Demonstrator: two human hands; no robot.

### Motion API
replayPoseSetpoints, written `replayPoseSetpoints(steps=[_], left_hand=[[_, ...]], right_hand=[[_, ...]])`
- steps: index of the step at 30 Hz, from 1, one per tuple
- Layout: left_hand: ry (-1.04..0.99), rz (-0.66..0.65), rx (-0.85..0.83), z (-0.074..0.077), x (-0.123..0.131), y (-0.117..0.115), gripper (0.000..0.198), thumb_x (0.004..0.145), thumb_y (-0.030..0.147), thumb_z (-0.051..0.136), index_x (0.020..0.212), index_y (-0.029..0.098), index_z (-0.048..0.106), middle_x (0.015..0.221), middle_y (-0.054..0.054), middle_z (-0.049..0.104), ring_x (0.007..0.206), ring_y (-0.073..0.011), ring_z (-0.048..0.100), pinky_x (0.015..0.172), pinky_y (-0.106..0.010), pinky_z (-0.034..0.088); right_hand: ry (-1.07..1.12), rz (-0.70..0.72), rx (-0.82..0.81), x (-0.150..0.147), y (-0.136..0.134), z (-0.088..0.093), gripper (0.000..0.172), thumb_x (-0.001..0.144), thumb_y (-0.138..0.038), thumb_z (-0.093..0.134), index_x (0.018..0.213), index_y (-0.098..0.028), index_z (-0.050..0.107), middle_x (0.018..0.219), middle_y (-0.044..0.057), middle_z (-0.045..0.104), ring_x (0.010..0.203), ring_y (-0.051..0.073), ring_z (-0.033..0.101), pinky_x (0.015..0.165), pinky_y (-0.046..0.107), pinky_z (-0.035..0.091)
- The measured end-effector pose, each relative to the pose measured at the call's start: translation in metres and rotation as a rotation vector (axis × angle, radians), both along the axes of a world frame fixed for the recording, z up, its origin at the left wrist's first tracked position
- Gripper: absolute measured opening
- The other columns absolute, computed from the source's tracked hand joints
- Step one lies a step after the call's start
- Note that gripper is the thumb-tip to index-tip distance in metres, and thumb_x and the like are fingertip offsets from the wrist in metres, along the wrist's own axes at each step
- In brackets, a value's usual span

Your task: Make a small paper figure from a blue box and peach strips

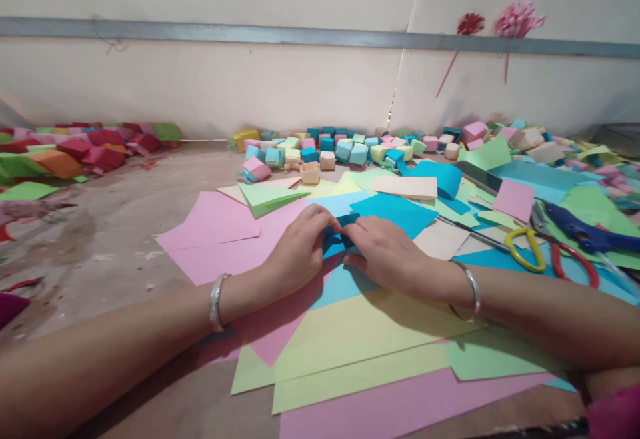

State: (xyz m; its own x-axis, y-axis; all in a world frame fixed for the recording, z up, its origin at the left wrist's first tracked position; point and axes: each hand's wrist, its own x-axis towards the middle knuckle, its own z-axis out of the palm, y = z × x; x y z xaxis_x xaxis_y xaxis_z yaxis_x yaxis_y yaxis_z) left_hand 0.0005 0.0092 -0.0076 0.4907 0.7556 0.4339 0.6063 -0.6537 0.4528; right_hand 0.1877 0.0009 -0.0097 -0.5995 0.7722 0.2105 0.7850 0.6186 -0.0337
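Between both hands, above a spread of coloured paper, is a small dark-blue piece of folded paper (pixel 334 244). My left hand (pixel 303 242) pinches it from the left, fingers bent over its top edge. From the other side my right hand (pixel 383 249) grips it, fingertips meeting those of the left. Much of the piece is hidden behind the fingers. Beneath lie pink paper (pixel 215 225), pale yellow sheets (pixel 360 332) and a bright blue sheet (pixel 395 212). A folded green paper (pixel 270 199) rests just beyond the left hand.
Small paper boxes (pixel 310 172) line the wall. Red, green and orange paper pieces (pixel 75 152) are piled at left. Scissors with yellow and red handles (pixel 525 249) and a blue-handled tool (pixel 585 225) lie at right. Two paper flowers (pixel 517 20) hang on the metal rail (pixel 300 35).
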Motion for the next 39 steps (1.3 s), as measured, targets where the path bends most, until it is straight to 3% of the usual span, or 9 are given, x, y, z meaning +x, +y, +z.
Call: replayPoseSetpoints(steps=[2,6,11,14,17,20,24,31,39], left_hand=[[-0.04,-0.006,0.008,0.0,0.0,0.001,0.033,0.079,-0.004,0.04,0.095,0.018,0.059,0.098,-0.006,0.059,0.094,-0.0175,0.055,0.084,-0.032,0.048],[-0.041,-0.019,0.02,-0.001,0.0,0.003,0.044,0.072,-0.006,0.042,0.106,0.018,0.058,0.104,-0.007,0.058,0.102,-0.0194,0.055,0.091,-0.035,0.047],[-0.053,0.008,-0.05,-0.002,-0.001,0.004,0.05,0.065,-0.001,0.049,0.111,0.017,0.054,0.11,-0.008,0.059,0.106,-0.0232,0.055,0.093,-0.04,0.047],[-0.108,0.044,-0.156,-0.002,-0.002,0.005,0.05,0.064,0.004,0.051,0.111,0.018,0.054,0.111,-0.008,0.061,0.103,-0.0239,0.058,0.086,-0.039,0.05],[-0.176,0.08,-0.252,0.0,-0.003,0.007,0.034,0.073,0.011,0.049,0.104,0.021,0.058,0.106,-0.005,0.063,0.097,-0.0224,0.059,0.082,-0.038,0.051],[-0.204,0.128,-0.246,0.0,-0.004,0.011,0.024,0.086,0.02,0.042,0.096,0.021,0.063,0.099,-0.005,0.064,0.096,-0.0217,0.06,0.087,-0.04,0.049],[-0.107,0.13,-0.178,-0.005,-0.006,0.017,0.019,0.081,0.017,0.053,0.096,0.019,0.065,0.099,-0.005,0.064,0.097,-0.022,0.059,0.088,-0.04,0.049],[0.127,0.154,-0.112,-0.01,-0.008,0.022,0.038,0.071,0.019,0.072,0.107,0.014,0.064,0.105,-0.011,0.059,0.103,-0.0273,0.056,0.093,-0.045,0.047],[0.113,0.118,-0.108,-0.011,-0.009,0.022,0.039,0.071,0.021,0.07,0.109,0.016,0.064,0.104,-0.01,0.061,0.102,-0.0275,0.058,0.092,-0.046,0.048]], right_hand=[[0.09,-0.015,-0.054,0.001,0.003,-0.002,0.022,0.094,-0.032,0.053,0.105,-0.013,0.059,0.098,0.01,0.066,0.086,0.023,0.058,0.063,0.031,0.031],[0.17,-0.072,-0.163,0.002,0.009,-0.005,0.03,0.097,-0.022,0.04,0.125,-0.017,0.05,0.098,0.008,0.07,0.078,0.02,0.062,0.058,0.028,0.03],[0.166,-0.108,-0.076,0.004,0.009,-0.005,0.038,0.093,-0.021,0.043,0.13,-0.02,0.047,0.091,0.006,0.071,0.07,0.02,0.062,0.054,0.027,0.025],[0.126,-0.111,-0.019,0.003,0.008,-0.003,0.036,0.09,-0.02,0.045,0.125,-0.019,0.052,0.084,0.006,0.071,0.068,0.019,0.06,0.054,0.028,0.023],[0.09,-0.102,0.025,0.003,0.004,-0.001,0.029,0.089,-0.015,0.043,0.114,-0.017,0.058,0.083,0.007,0.07,0.069,0.018,0.058,0.054,0.028,0.021],[-0.02,-0.076,0.025,0.001,-0.005,0.004,0.024,0.086,-0.009,0.042,0.099,-0.016,0.061,0.075,0.007,0.067,0.062,0.015,0.053,0.052,0.029,0.017],[-0.219,-0.011,-0.077,-0.001,-0.018,0.009,0.015,0.079,-0.005,0.05,0.077,-0.015,0.06,0.067,0.005,0.063,0.055,0.013,0.046,0.052,0.029,0.014],[-0.275,-0.01,-0.088,-0.002,-0.018,0.012,0.016,0.081,-0.006,0.051,0.08,-0.015,0.064,0.071,0.007,0.066,0.058,0.014,0.048,0.052,0.028,0.018],[-0.339,-0.113,-0.079,-0.001,-0.008,0.011,0.025,0.09,-0.011,0.044,0.103,-0.017,0.065,0.074,0.01,0.069,0.06,0.018,0.059,0.05,0.027,0.023]])
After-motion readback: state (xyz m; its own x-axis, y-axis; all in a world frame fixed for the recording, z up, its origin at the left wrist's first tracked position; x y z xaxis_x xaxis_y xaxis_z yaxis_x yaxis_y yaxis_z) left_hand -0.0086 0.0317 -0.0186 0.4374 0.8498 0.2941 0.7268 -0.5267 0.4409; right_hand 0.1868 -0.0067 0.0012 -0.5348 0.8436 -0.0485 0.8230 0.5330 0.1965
